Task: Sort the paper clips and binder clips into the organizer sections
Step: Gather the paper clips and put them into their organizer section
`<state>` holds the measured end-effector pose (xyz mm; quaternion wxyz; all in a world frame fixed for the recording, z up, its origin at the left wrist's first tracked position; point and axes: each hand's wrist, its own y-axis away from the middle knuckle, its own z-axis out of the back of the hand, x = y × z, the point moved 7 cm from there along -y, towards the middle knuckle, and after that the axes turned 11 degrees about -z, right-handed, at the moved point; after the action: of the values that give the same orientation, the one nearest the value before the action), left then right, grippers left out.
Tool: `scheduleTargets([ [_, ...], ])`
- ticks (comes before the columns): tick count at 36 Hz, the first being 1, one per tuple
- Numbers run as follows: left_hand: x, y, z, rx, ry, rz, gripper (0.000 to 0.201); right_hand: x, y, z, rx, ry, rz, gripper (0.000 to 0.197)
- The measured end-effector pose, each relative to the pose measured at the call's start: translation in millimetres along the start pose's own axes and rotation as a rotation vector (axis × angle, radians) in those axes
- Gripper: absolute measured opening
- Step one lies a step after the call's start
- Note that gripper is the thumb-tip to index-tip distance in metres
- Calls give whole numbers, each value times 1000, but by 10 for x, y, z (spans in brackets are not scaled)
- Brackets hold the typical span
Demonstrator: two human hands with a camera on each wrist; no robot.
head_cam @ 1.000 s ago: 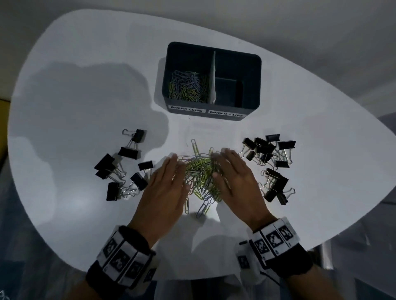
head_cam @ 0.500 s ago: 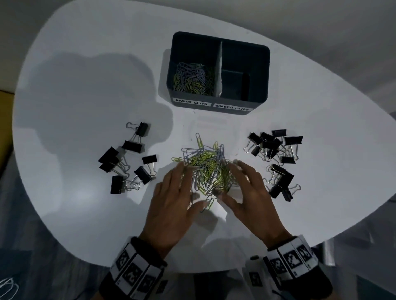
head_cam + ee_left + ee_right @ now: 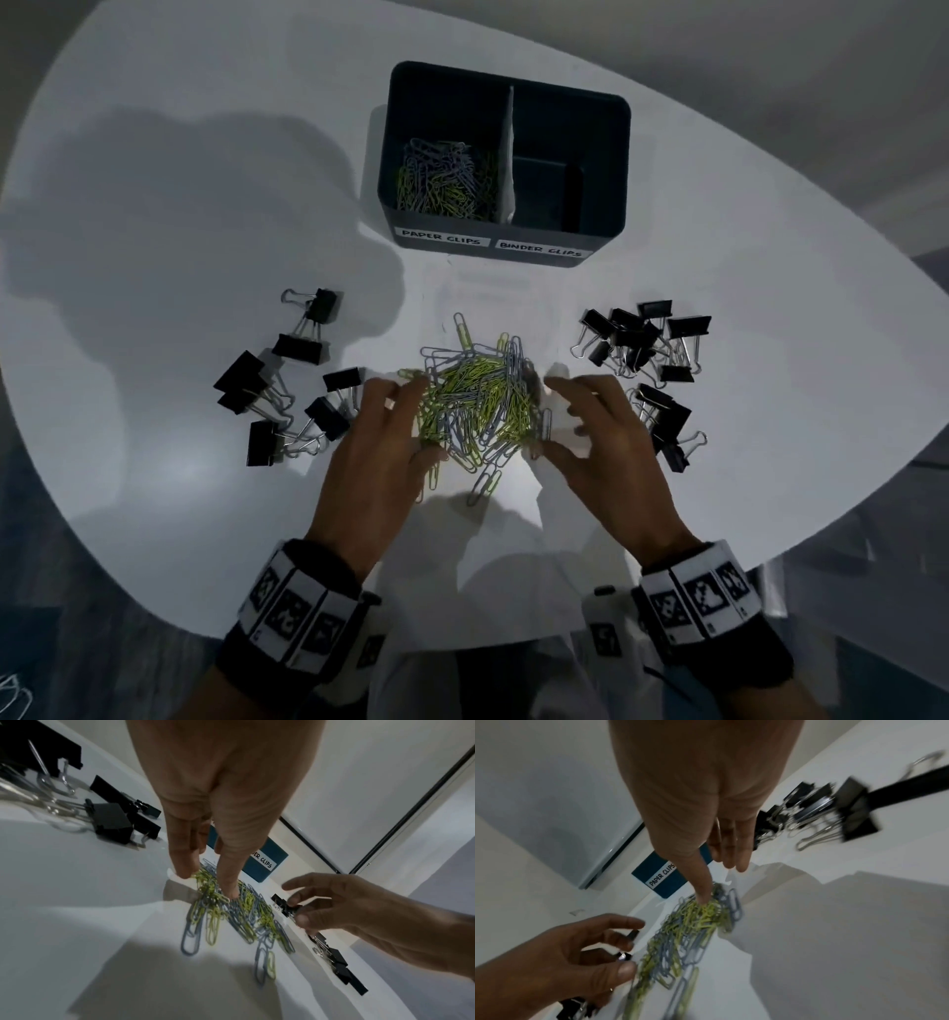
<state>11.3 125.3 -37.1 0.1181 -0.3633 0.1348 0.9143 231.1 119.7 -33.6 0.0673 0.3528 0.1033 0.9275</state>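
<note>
Two hands bracketed one heap of green and grey paper clips (image 3: 475, 406) near the worktop's (image 3: 154, 205) front edge: my left hand (image 3: 380, 452) and my right hand (image 3: 611, 452), both spread wide, fingertips on the heap's sides, nothing gripped. Organizer (image 3: 506, 246) toward the far edge: paper-clip section part filled. Binder clips (image 3: 287, 380), black, toward the left edge; more binder clips (image 3: 642, 344) toward the right edge.
</note>
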Motion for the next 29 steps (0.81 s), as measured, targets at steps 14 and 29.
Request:
scheduleTargets([
  [14,-67,122,-354,109,-138,161,98,118,111,-404,68,-11,-132,70],
  [29,-47,-195,-172,200,-348,21,119,273,-302,-299,198,361,12,100],
])
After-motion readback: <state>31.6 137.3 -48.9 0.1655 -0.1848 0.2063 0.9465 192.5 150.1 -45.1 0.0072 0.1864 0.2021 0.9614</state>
